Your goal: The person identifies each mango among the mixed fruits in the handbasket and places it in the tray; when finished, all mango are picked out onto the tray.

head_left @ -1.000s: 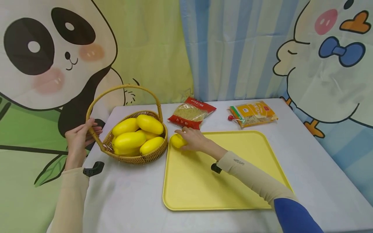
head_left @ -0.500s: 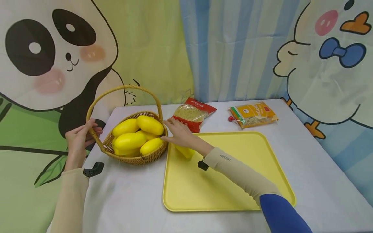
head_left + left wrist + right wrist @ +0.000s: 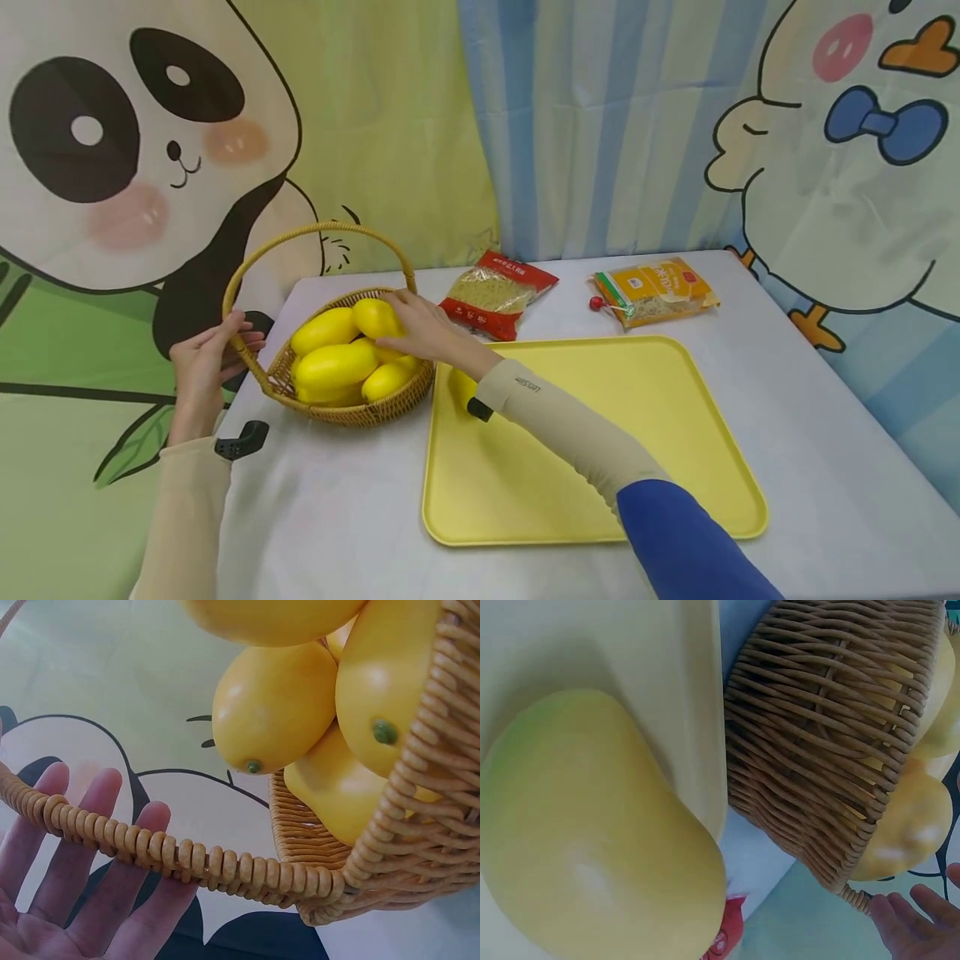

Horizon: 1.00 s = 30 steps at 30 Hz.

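In the head view, the wicker basket (image 3: 386,410) stands on the table, loaded with several yellow mangoes (image 3: 337,364). My left hand (image 3: 201,354) holds the left side of its arched handle (image 3: 330,227). Behind that handle, the left fingers (image 3: 97,799) show in the left wrist view. My right hand (image 3: 426,327) reaches over the basket's right rim, spread around the top right mango (image 3: 372,317); firm contact cannot be made out. Another mango (image 3: 600,832) lies on the yellow tray (image 3: 600,467), largely hidden beneath my right wrist in the head view.
Behind the tray lie a red-edged packet (image 3: 495,293) and an orange packet (image 3: 660,292) with a small red ball (image 3: 596,303) beside it. A white cloth (image 3: 330,517) covers the table. Cartoon curtains (image 3: 600,125) hang behind.
My right hand has let go of the mango on the tray and moved left, over the basket's rim to the mango at top right. My left hand stays on the handle.
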Each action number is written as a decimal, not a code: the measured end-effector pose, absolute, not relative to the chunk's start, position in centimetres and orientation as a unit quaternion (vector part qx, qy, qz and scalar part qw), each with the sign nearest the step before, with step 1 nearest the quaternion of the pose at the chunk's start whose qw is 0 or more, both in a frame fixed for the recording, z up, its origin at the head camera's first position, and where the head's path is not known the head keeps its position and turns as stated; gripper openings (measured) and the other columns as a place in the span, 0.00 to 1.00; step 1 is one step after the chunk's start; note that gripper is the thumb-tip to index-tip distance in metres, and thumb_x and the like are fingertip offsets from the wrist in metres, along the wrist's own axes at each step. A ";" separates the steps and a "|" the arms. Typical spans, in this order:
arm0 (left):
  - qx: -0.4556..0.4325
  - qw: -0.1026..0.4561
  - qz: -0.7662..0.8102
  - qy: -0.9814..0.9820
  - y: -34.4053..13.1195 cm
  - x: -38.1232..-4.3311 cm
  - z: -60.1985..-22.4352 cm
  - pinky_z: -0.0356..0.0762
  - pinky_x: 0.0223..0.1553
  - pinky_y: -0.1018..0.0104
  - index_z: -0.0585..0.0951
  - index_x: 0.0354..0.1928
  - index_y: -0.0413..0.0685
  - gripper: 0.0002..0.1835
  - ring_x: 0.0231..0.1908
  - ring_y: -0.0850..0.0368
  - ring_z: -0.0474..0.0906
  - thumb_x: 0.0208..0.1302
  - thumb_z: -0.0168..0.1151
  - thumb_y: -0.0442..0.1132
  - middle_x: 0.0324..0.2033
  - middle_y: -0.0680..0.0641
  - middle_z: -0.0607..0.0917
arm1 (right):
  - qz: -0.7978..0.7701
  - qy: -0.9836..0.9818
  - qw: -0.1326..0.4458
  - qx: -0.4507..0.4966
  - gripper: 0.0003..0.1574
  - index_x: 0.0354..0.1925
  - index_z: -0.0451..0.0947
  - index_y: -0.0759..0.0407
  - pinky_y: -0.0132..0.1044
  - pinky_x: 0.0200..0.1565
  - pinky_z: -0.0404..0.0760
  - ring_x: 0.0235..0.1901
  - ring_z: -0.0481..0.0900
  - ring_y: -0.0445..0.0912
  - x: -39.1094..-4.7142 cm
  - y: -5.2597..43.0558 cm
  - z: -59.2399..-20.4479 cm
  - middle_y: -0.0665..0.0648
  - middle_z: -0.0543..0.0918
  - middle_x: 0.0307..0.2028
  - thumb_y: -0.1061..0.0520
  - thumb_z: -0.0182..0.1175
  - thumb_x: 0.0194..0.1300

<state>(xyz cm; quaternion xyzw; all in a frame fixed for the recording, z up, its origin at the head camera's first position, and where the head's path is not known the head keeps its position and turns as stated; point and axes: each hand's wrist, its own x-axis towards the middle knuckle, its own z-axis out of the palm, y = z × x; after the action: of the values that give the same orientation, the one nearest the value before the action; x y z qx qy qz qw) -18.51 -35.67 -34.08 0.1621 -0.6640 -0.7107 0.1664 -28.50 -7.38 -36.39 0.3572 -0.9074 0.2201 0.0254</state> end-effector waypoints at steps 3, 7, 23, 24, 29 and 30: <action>0.161 0.162 -0.711 -0.665 -35.7 -18.6 -34.1 0.81 0.30 0.74 0.88 0.34 0.49 0.16 0.28 0.62 0.86 0.55 0.69 0.54 0.24 0.54 0.88 | 0.198 -0.917 0.006 0.346 0.47 0.73 0.53 0.51 0.48 0.58 0.74 0.63 0.68 0.54 -28.6 -8.0 -36.5 0.60 0.61 0.69 0.39 0.60 0.64; 0.158 0.155 -0.710 -0.668 -35.8 -18.7 -34.1 0.81 0.31 0.74 0.88 0.34 0.49 0.17 0.28 0.62 0.86 0.54 0.69 0.55 0.25 0.54 0.88 | 0.157 -0.933 -0.017 0.323 0.50 0.75 0.47 0.47 0.50 0.58 0.74 0.66 0.65 0.55 -28.7 -8.8 -36.9 0.61 0.56 0.72 0.37 0.58 0.65; 0.135 0.151 -0.730 -0.653 -36.3 -18.6 -34.1 0.81 0.29 0.73 0.88 0.34 0.47 0.15 0.27 0.61 0.87 0.57 0.69 0.52 0.25 0.53 0.89 | 0.115 -0.940 0.032 0.321 0.43 0.73 0.52 0.45 0.42 0.40 0.82 0.46 0.79 0.52 -28.7 -10.0 -37.5 0.62 0.68 0.62 0.40 0.58 0.66; 0.135 0.150 -0.730 -0.653 -36.3 -18.6 -34.2 0.81 0.29 0.73 0.88 0.34 0.48 0.15 0.27 0.61 0.87 0.57 0.69 0.52 0.25 0.53 0.89 | 0.117 -0.939 0.033 0.322 0.43 0.73 0.52 0.44 0.42 0.41 0.82 0.47 0.78 0.53 -28.7 -9.9 -37.5 0.62 0.68 0.62 0.40 0.58 0.66; 0.136 0.151 -0.728 -0.654 -36.3 -18.7 -34.1 0.81 0.29 0.73 0.88 0.33 0.47 0.15 0.27 0.61 0.87 0.57 0.69 0.52 0.25 0.53 0.89 | 0.117 -0.933 0.037 0.337 0.43 0.72 0.53 0.43 0.42 0.41 0.82 0.48 0.77 0.52 -28.6 -9.3 -37.0 0.61 0.69 0.61 0.39 0.58 0.65; 0.136 0.151 -0.728 -0.655 -36.3 -18.7 -34.1 0.81 0.29 0.73 0.88 0.33 0.48 0.15 0.27 0.61 0.87 0.57 0.68 0.52 0.25 0.53 0.89 | 0.117 -0.932 0.039 0.341 0.43 0.72 0.54 0.43 0.41 0.40 0.82 0.47 0.77 0.51 -28.5 -9.0 -36.8 0.61 0.69 0.60 0.39 0.58 0.65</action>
<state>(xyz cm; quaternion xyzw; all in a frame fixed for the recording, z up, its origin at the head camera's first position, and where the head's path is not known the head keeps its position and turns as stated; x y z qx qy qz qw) -18.67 -36.25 -34.11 0.1359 -0.6551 -0.7277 0.1511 -28.52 -9.04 -36.83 0.3408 -0.9321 0.1165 0.0389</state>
